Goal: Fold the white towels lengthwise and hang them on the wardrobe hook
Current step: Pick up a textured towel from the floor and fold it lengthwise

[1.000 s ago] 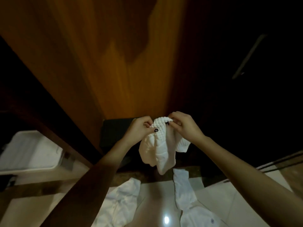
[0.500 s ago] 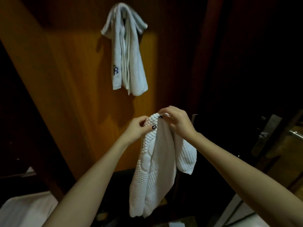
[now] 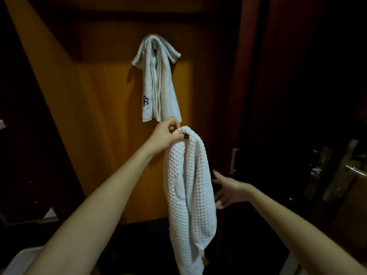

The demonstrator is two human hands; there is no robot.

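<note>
A white waffle-textured towel (image 3: 188, 195) hangs in a long bunched fold from my left hand (image 3: 167, 135), which pinches its top edge. My right hand (image 3: 226, 190) is open beside the towel's right side at mid height, fingers spread, at or just off the cloth. Above, a smooth white towel (image 3: 158, 80) with a blue logo hangs from the hook (image 3: 155, 44) on the wooden wardrobe panel (image 3: 103, 116). The hook itself is mostly covered by that towel.
A dark door with a metal handle (image 3: 353, 171) stands at the right. A white bin or tray corner (image 3: 17, 261) shows at bottom left. Dark wardrobe interior lies to the left and below.
My right hand has let go of the towel's top and dropped to its side. My left hand has lifted the towel higher, close under the hanging towel. The view has tilted up.
</note>
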